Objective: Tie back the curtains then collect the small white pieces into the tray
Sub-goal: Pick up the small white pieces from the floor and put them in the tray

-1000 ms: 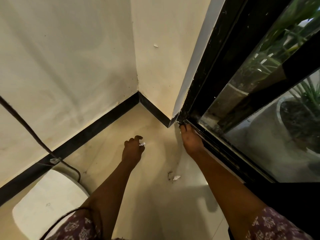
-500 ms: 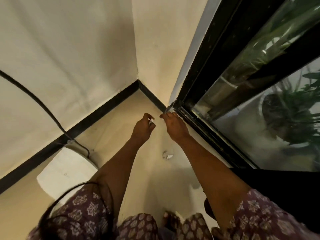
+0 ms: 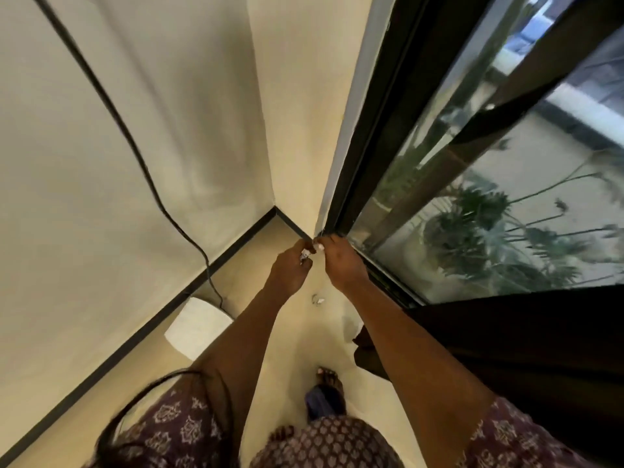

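Note:
My left hand (image 3: 290, 270) is curled around small white pieces (image 3: 305, 255) held at its fingertips. My right hand (image 3: 342, 261) is right beside it, fingertips pinching a small white piece (image 3: 319, 246) at the foot of the black door frame. Another small white piece (image 3: 319, 300) lies on the beige floor just below and between my hands. A white tray (image 3: 196, 327) lies on the floor by the left wall's black skirting. The dark curtain (image 3: 506, 349) hangs at the right, under my right forearm.
A black cable (image 3: 135, 146) runs down the left wall to the tray's edge. The glass sliding door (image 3: 489, 197) fills the right side, with plants outside. My feet (image 3: 327, 383) stand on the floor (image 3: 256, 258) below, in the narrow corner.
My view has risen and pulled back. My right hand left the door track and came next to the left hand, now holding a white piece. The left hand still holds its pieces.

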